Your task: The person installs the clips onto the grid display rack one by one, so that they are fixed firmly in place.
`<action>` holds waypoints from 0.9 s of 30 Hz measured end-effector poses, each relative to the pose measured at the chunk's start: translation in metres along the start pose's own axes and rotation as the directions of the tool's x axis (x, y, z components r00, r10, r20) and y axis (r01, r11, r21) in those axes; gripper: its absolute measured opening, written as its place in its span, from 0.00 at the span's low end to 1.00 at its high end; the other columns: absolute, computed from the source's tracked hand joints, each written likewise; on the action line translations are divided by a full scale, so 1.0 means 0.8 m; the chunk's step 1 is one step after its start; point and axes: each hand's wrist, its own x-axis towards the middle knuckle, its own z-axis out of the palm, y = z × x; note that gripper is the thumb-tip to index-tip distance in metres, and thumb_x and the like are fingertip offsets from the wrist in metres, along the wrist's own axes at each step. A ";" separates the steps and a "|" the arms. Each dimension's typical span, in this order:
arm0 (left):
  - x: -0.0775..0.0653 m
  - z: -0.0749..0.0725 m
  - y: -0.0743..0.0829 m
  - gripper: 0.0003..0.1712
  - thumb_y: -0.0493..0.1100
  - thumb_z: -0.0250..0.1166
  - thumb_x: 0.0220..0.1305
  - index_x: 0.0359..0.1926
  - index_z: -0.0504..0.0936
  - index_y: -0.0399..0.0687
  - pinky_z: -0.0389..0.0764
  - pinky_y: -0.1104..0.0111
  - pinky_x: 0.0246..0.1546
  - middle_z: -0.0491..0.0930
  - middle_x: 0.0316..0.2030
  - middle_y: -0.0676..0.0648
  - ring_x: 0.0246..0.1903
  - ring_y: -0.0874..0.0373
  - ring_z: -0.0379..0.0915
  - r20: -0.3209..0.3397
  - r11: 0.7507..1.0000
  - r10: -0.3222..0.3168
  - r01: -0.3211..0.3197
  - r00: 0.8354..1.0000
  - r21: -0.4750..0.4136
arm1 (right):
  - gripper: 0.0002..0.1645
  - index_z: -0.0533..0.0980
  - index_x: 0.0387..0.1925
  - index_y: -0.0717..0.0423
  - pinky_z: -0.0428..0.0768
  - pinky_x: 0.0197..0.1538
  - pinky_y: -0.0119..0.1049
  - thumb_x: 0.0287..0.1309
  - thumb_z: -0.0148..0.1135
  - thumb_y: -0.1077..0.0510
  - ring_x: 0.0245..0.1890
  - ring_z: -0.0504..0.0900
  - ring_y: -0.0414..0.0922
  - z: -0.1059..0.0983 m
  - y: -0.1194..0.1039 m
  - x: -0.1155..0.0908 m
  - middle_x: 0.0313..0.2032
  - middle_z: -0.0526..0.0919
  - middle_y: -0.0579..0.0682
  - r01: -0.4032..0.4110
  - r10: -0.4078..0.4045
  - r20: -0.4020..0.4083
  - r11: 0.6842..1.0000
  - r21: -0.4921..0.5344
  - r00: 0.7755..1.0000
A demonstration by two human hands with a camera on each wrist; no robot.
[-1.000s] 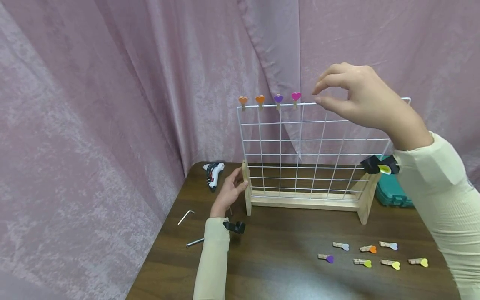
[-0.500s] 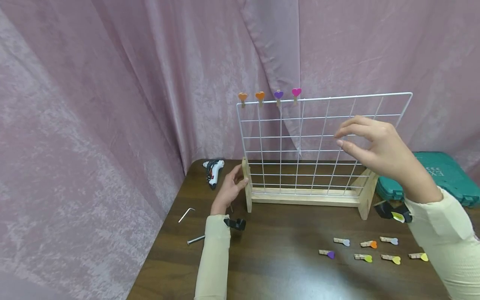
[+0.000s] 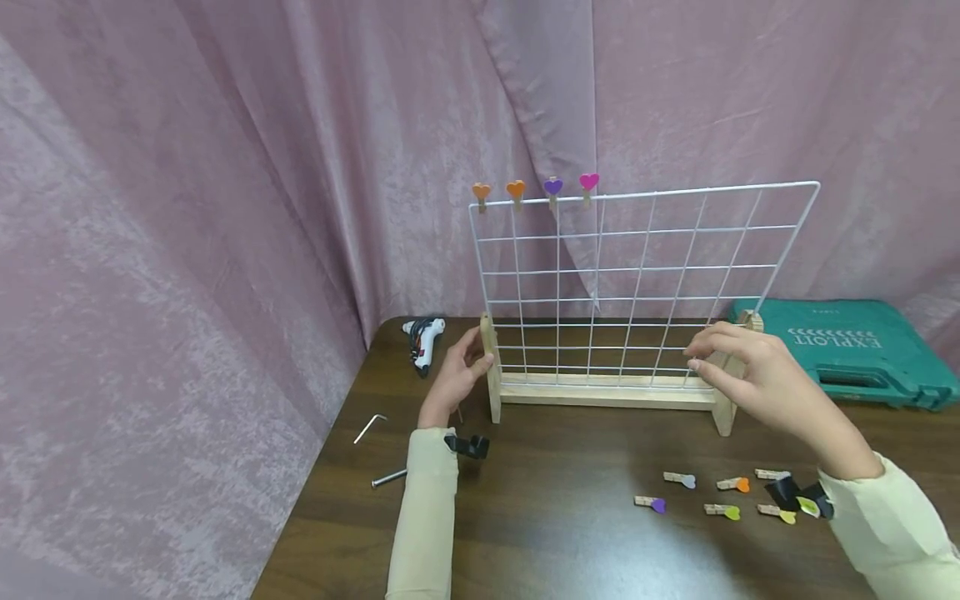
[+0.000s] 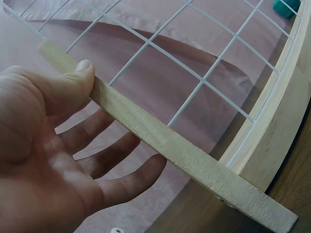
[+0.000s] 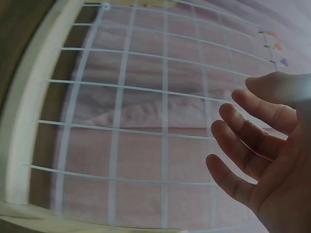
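My left hand (image 3: pixel 453 379) grips the left wooden upright (image 3: pixel 492 387) of a stand; in the left wrist view the thumb lies on its front and the fingers go behind. A white wire grid (image 3: pixel 772 184) leans back in this stand. Along its top bar sit heart clothespins: two orange, one purple (image 3: pixel 553 186) and one pink (image 3: pixel 588 181). Holding nothing, my right hand (image 3: pixel 757 367) hovers before the stand's right end, fingers loosely bent; the right wrist view (image 5: pixel 257 150) shows the grid beyond my fingers. Several loose clothespins (image 3: pixel 722 511) lie on the table below it.
Behind the right hand rests a green tool case (image 3: pixel 847 333). At the left are a white glue gun (image 3: pixel 426 340), a hex key (image 3: pixel 367 428) and a bolt (image 3: pixel 389 478) near the left sleeve. A pink curtain (image 3: pixel 420 150) hangs behind the table (image 3: pixel 540 517).
My right hand has come down from the grid's top bar, slightly to the right, to the stand's lower right end. My left hand has stayed on the upright.
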 end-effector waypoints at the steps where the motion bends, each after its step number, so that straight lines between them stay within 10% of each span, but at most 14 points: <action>1: 0.000 0.000 0.000 0.31 0.30 0.55 0.63 0.66 0.57 0.34 0.70 0.57 0.54 0.66 0.58 0.31 0.57 0.40 0.63 0.001 1.000 -0.001 0.001 1.000 -0.001 | 0.16 0.79 0.34 0.45 0.68 0.39 0.29 0.45 0.67 0.68 0.38 0.74 0.34 0.003 0.000 -0.005 0.36 0.79 0.38 -0.015 0.015 0.008 1.000 -0.003 1.000; 12: 0.001 -0.003 0.006 0.30 0.30 0.55 0.64 0.66 0.57 0.35 0.70 0.56 0.55 0.66 0.58 0.31 0.57 0.40 0.63 -0.001 1.000 -0.014 0.014 1.000 -0.003 | 0.12 0.78 0.32 0.44 0.73 0.36 0.31 0.48 0.67 0.64 0.35 0.76 0.36 0.048 0.010 -0.049 0.34 0.78 0.37 -0.055 0.051 0.148 0.998 0.023 0.988; 19: 0.001 -0.001 0.005 0.30 0.30 0.55 0.64 0.65 0.57 0.33 0.69 0.56 0.55 0.66 0.57 0.30 0.57 0.39 0.62 -0.003 1.000 -0.010 0.010 1.000 -0.003 | 0.09 0.79 0.31 0.43 0.76 0.34 0.35 0.47 0.69 0.59 0.33 0.76 0.36 0.069 0.015 -0.075 0.32 0.78 0.35 -0.130 0.133 0.302 0.991 -0.028 0.944; 27: 0.000 0.001 0.002 0.30 0.28 0.55 0.63 0.65 0.58 0.32 0.68 0.52 0.55 0.67 0.56 0.29 0.56 0.39 0.64 -0.004 1.000 0.013 -0.013 1.000 -0.010 | 0.06 0.80 0.29 0.45 0.73 0.29 0.33 0.48 0.68 0.57 0.30 0.73 0.35 0.095 0.013 -0.100 0.30 0.75 0.35 -0.076 0.051 0.425 0.996 0.043 0.904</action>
